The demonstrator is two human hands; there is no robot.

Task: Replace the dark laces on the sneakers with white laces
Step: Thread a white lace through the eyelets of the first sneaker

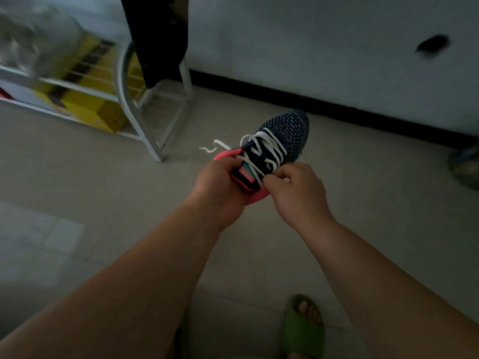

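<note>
A dark blue knit sneaker (287,130) with a pink collar and a coloured tongue tag is held above the floor, toe pointing away from me. A white lace (267,146) runs loosely through its eyelets, and one free end trails off to the left. My left hand (220,185) grips the pink heel and collar. My right hand (295,187) pinches the white lace near the top eyelets on the right side. No dark lace is in view.
A white metal shoe rack (134,104) with yellow boxes (85,110) stands at the left, with dark cloth (158,35) hanging over it. A wall with a black baseboard (337,107) runs behind. My foot in a green slipper (303,330) is at the bottom. Something blurred lies at the right edge.
</note>
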